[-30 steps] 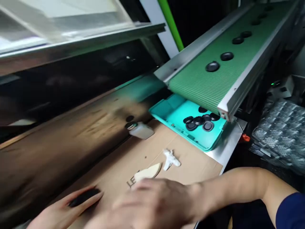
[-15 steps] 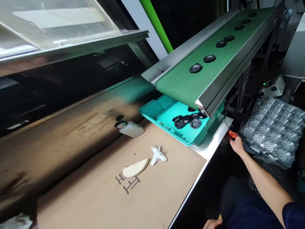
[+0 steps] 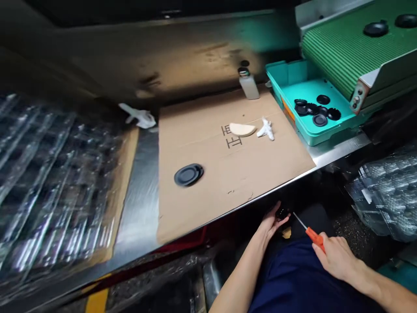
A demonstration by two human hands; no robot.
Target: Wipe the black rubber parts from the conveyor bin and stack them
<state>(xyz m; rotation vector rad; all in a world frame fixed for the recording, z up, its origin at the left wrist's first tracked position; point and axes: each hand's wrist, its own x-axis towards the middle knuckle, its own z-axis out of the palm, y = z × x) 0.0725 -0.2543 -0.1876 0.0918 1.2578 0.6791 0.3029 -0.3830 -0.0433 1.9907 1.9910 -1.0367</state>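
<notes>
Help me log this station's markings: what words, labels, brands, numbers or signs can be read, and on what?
Nothing reads with certainty.
Cardboard sheet: dark printed characters, seemingly partly under the cream piece; unreadable.
Clear plastic trays: white label-like patch, too blurred to read.
Orange screwdriver: no text visible.

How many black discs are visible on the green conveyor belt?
2: one black disc nearer the end of the green conveyor belt, another at the picture's right edge. Others may lie beyond the frame.

Left hand [image 3: 270, 221] around black piece [image 3: 283, 213], right hand [image 3: 339, 257] gripping tool [image 3: 313, 236] — orange-handled, thin-shafted
</notes>
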